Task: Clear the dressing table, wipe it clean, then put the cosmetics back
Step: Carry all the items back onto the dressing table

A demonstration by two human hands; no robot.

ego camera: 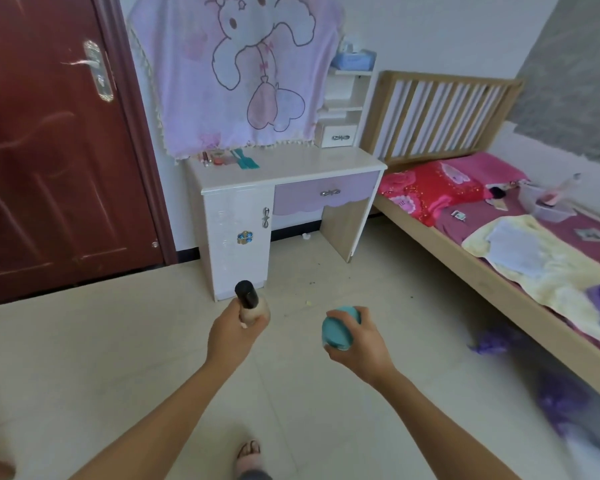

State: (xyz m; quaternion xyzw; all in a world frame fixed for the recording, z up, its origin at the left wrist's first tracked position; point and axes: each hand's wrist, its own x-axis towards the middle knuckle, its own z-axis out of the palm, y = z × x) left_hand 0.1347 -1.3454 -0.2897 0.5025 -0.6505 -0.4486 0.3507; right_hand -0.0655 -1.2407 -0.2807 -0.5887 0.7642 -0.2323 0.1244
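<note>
Lower centre: the left hand (231,337) curls round a beige bottle with a black cap (250,304), and the right hand (362,342) cups a round teal jar (340,328). Both are probably bound for the white-and-lilac dressing table (291,168), mid-frame, where a few small cosmetics (222,157) lie.

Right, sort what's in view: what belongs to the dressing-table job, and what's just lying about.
Job: dressing table; black-capped bottle in the left hand; teal jar in the right hand; small cosmetics at the table's back left.

Lying about: yellow towel on the bed; tissue pack on the shelf; purple bundle on the floor.
</note>
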